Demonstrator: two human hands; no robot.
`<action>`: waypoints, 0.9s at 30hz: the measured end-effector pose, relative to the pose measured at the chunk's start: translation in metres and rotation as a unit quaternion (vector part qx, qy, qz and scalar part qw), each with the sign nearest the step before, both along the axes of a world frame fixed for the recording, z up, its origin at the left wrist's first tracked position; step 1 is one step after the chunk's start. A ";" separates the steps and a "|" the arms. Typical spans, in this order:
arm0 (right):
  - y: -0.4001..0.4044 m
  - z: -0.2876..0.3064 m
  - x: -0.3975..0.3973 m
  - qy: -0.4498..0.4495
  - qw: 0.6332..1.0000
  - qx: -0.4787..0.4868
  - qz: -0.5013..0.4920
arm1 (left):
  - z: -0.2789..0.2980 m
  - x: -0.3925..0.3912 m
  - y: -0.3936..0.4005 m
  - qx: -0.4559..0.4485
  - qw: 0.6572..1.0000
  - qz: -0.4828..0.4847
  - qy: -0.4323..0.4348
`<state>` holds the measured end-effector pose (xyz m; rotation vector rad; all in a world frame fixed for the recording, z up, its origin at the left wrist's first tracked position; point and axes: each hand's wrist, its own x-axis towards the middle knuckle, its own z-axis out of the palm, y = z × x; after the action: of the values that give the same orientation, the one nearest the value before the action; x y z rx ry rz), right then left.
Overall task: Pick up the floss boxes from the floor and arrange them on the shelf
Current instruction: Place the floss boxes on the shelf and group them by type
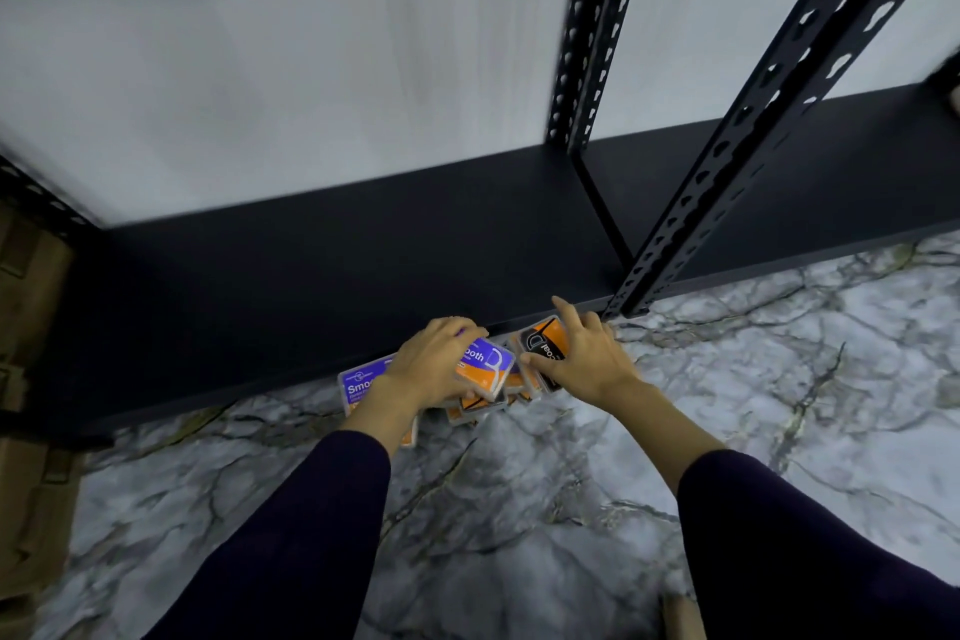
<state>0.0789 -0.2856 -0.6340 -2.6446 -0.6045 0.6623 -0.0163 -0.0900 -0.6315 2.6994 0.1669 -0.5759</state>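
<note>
Several floss boxes lie in a heap on the marble floor just in front of the black shelf point(363, 244). My left hand point(434, 361) grips a purple and orange floss box point(485, 365) on top of the heap. My right hand point(579, 353) holds a black and orange floss box point(540, 340), thumb on its near edge and fingers spread over its far side. Another purple box point(361, 382) lies flat to the left, partly under my left wrist. More orange boxes show beneath the held ones.
Black perforated uprights point(727, 156) rise from the shelf's front edge at the right, close to my right hand. Cardboard cartons point(26, 379) stand at the far left. A white wall backs the shelf. Marble floor point(519, 509) spreads below.
</note>
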 end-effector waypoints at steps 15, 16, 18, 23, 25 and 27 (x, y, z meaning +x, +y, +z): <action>0.013 0.010 -0.002 0.056 0.973 0.190 -0.122 | 0.023 -0.020 0.016 -0.180 0.938 0.243 -0.168; 0.014 0.016 -0.002 0.058 0.970 0.201 -0.124 | 0.027 -0.023 0.016 -0.213 0.926 0.258 -0.174; 0.018 0.030 -0.004 0.050 0.967 0.217 -0.126 | 0.036 -0.029 0.015 -0.227 0.915 0.276 -0.189; 0.036 0.102 -0.016 -0.050 0.964 0.241 -0.099 | 0.082 -0.045 0.015 -0.144 0.915 0.277 -0.255; 0.043 0.144 -0.023 -0.115 0.957 0.259 -0.063 | 0.113 -0.052 0.016 -0.134 0.899 0.277 -0.312; 0.051 0.189 -0.030 -0.172 0.938 0.299 -0.029 | 0.153 -0.059 0.017 -0.129 0.873 0.282 -0.377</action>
<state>0.0484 -0.2347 -0.4449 -2.1874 -0.6851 -0.0255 -0.0752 -0.0729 -0.4783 2.2438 0.5790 0.5850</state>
